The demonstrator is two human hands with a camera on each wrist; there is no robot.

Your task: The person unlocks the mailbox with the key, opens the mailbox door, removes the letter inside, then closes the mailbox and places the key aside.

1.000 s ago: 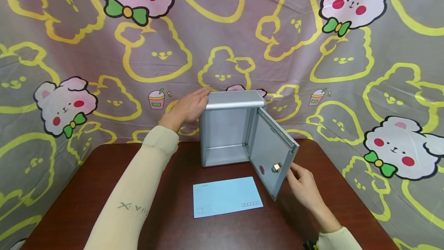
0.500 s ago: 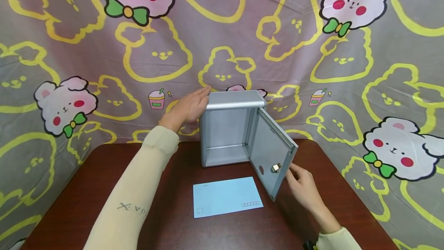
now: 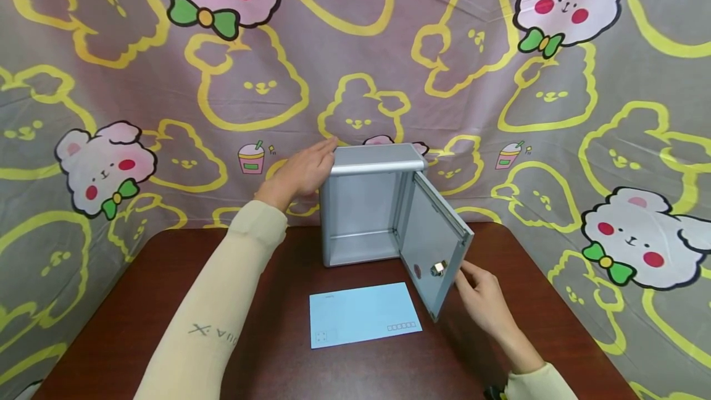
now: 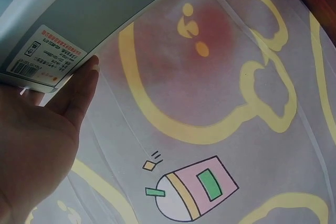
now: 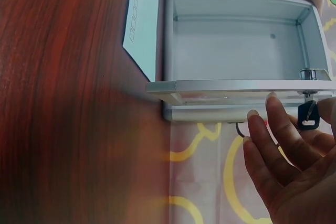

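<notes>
A silver-grey metal box stands upright at the back of the table, its hinged door swung out at the right. My left hand rests on the box's upper left corner with straight fingers; the left wrist view shows it by a printed label. At the door's outer face, my right hand pinches a black-headed key in the lock between thumb and index finger. Its other fingers lie close to the door. The lock's metal cam shows on the door's inner face.
A pale blue envelope lies flat on the dark red-brown table, in front of the box and left of the door's free edge. A patterned cloth hangs behind and along both sides.
The door has swung slightly left, toward the box opening, and my right hand has moved with it. My left hand, the box and the envelope have stayed put.
</notes>
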